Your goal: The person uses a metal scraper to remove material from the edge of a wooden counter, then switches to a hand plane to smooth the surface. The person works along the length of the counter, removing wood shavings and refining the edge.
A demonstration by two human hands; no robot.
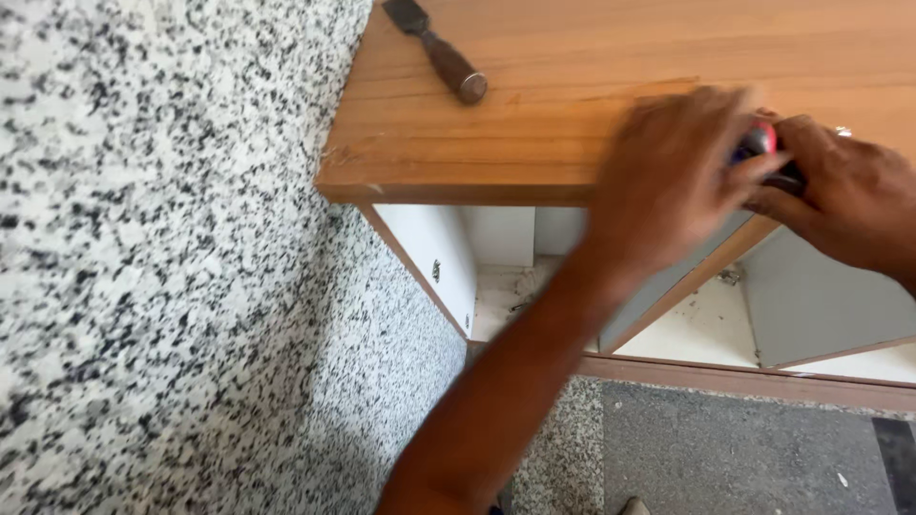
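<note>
My left hand is blurred with motion over the front edge of a wooden cabinet top; its fingers touch a red and dark tool. My right hand is closed around that same tool from the right side. Most of the tool is hidden between the two hands. A chisel with a dark wooden handle lies on the cabinet top at the far left, apart from both hands.
A speckled black-and-white granite wall stands at the left. Below the top, the cabinet is open, showing white inner panels and a grey door panel. Grey floor lies beneath.
</note>
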